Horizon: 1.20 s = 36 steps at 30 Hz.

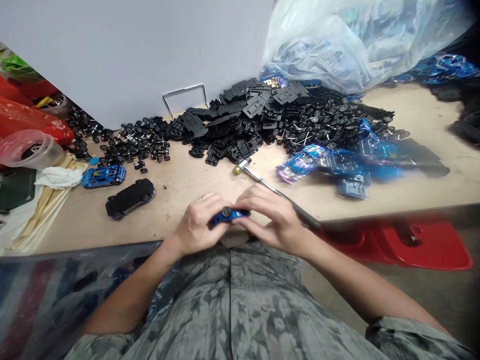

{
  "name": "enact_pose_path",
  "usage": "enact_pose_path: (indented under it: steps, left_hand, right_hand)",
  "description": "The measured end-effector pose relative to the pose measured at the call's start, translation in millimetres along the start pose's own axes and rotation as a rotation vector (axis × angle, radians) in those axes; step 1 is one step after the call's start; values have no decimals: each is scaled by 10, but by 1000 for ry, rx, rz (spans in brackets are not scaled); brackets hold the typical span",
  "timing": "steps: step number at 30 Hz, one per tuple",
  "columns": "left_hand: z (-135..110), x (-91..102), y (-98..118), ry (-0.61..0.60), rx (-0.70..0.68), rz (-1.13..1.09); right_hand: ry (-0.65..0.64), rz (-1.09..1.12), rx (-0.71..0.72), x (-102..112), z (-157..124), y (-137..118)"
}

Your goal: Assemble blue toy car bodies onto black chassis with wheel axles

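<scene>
Both my hands meet at the near edge of the wooden table, gripping a small blue toy car between them. My left hand curls round its left end, a ring on one finger. My right hand closes on its right end. A black wheel shows on the car's upper side. A small hammer lies on the table just beyond my right hand, its handle passing under that hand.
A black car chassis and a finished blue car lie to the left. Piles of black wheels, black base plates and blue car bodies cover the back. A clear plastic bag stands behind, a red tray at right.
</scene>
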<state>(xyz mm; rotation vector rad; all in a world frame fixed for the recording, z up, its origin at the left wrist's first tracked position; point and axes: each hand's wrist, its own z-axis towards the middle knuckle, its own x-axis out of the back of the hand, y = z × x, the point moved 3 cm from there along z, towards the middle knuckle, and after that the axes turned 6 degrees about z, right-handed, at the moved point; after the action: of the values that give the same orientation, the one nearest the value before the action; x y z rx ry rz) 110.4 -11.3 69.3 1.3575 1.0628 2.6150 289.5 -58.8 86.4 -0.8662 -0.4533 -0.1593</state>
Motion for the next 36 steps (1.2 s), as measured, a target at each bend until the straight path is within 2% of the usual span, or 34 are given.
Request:
enact_pose_path:
  steps: [10, 17, 19, 21, 24, 26, 29, 31, 36]
  left_hand:
    - [5, -21, -44, 18, 23, -26]
    - [-29, -3, -101, 55, 73, -100]
    - [-41, -16, -123, 77, 171, -150]
    - [-43, -42, -164, 121, 361, -253]
    - [-23, -109, -244, 224, 703, -609]
    - [15, -157, -284, 294, 856, -900]
    - [93, -191, -297, 327, 968, -1218]
    - [131, -195, -263, 301, 1021, -1362]
    - [139, -181, -90, 250, 1103, -1593]
  right_hand:
    - [-9, -29, -7, -32, 35, 30]
    - [73, -93, 59, -180, 31, 23]
    - [82, -108, 45, -188, 56, 68]
    - [116, -138, 19, -154, 92, 113]
    - [238, -262, 22, -69, 97, 114]
    - [233, -335, 91, -79, 43, 69]
    - [45, -424, 293, -236, -103, 15]
    - [-16, -485, 366, -335, -204, 37]
    - [144, -364, 305, -334, -334, 144]
